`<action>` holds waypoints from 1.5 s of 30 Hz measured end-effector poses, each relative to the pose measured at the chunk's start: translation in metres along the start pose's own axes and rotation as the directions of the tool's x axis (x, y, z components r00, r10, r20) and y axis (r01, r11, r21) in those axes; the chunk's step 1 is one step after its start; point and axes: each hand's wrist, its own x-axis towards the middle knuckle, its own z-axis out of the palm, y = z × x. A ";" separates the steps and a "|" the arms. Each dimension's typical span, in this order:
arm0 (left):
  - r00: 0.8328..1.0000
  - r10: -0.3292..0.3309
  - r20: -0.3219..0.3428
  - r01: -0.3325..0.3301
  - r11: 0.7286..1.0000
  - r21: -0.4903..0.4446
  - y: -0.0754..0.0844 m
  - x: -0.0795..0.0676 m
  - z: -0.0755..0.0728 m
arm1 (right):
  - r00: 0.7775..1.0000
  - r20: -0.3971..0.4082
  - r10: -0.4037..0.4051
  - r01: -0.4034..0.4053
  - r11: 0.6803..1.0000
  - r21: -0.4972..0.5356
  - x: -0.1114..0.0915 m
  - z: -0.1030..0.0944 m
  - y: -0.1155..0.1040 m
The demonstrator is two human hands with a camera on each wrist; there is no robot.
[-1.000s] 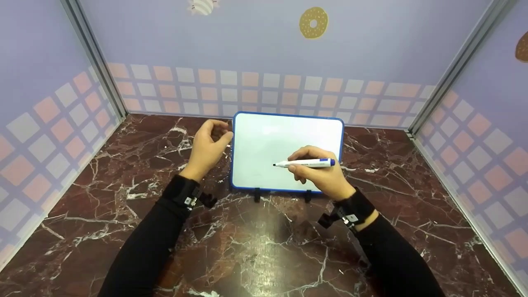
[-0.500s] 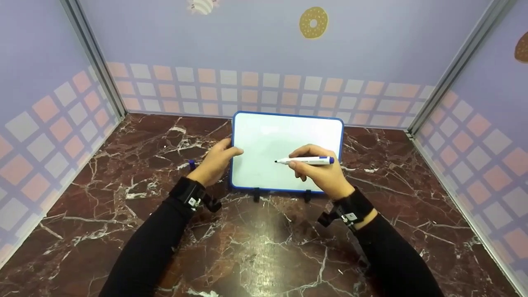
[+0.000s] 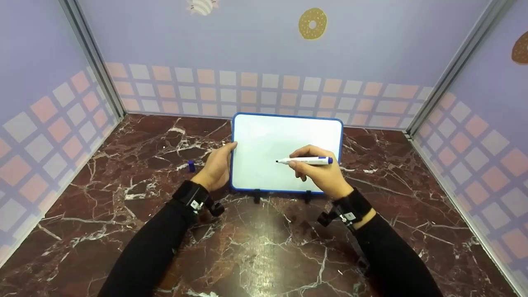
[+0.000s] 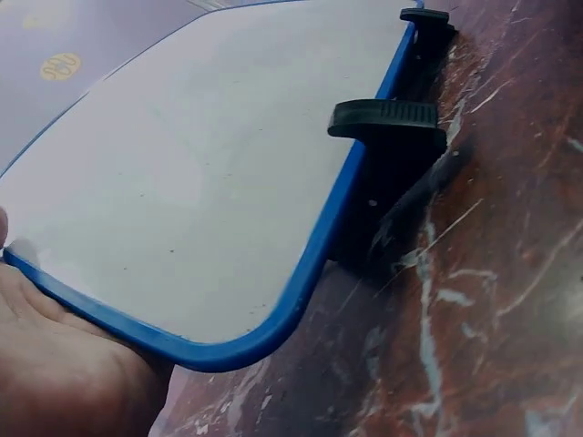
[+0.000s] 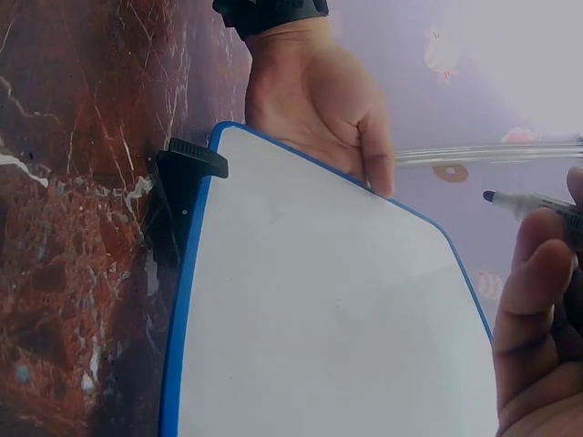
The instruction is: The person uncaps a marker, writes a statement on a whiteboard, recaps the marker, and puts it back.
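Observation:
A whiteboard [image 3: 264, 140] with a blue frame stands tilted back in two black clip feet [image 4: 387, 116]; its visible surface bears no writing. My left hand [image 3: 216, 167] grips its left edge, the thumb at the front rim and the other fingers hidden behind. My right hand [image 3: 319, 171] pinches a white marker [image 3: 307, 161] with a blue end between thumb and fingers. The uncapped tip points left in front of the board, and in the right wrist view the marker [image 5: 528, 202] is apart from the surface. A blue marker cap [image 3: 191, 166] is on the tabletop, left of my left hand.
The dark red marbled tabletop [image 3: 264, 247] runs back to a lilac wall [image 3: 247, 45] with pink and white squares. Similar panels stand left and right, joined by metal corner posts [image 3: 453, 66].
My left hand has come down and to the right, onto the board's left edge, so the blue cap now shows beside it. The right hand with the marker has barely moved.

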 end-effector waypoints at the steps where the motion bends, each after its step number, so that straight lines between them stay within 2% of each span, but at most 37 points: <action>1: 1.000 0.003 -0.001 -0.003 1.000 -0.003 -0.001 0.000 0.001 | 1.000 -0.003 0.005 -0.005 1.000 -0.003 0.000 -0.001 0.000; 7: 0.999 0.028 0.021 -0.027 0.999 -0.030 -0.009 0.001 0.009 | 0.999 -0.036 0.032 -0.034 0.999 -0.030 -0.002 -0.005 -0.001; 13: 0.998 0.058 0.024 -0.058 0.998 -0.024 -0.013 0.001 0.016 | 0.998 -0.062 0.016 -0.021 0.997 -0.068 0.001 -0.009 -0.001; 23: 0.996 0.050 -0.075 -0.047 0.998 0.036 -0.012 0.002 0.023 | 0.997 -0.079 -0.008 0.000 0.995 -0.101 0.014 -0.006 0.000; 25: 0.997 0.044 -0.066 -0.041 0.999 0.035 -0.013 0.002 0.022 | 0.997 -0.073 -0.011 0.003 0.994 -0.107 0.017 -0.003 0.001; 32: 0.997 0.045 0.070 -0.047 0.998 0.030 -0.013 -0.002 0.016 | 0.996 -0.086 0.015 -0.025 0.994 -0.108 0.031 0.010 0.011; 36: 0.994 0.029 0.109 -0.032 0.999 0.022 -0.012 -0.004 0.015 | 0.996 -0.091 0.014 -0.024 0.993 -0.117 0.036 0.013 0.015; 45: 0.996 0.028 0.083 -0.031 0.999 0.034 -0.013 -0.006 0.012 | 0.998 -0.062 0.013 -0.019 0.995 -0.100 0.046 0.022 0.021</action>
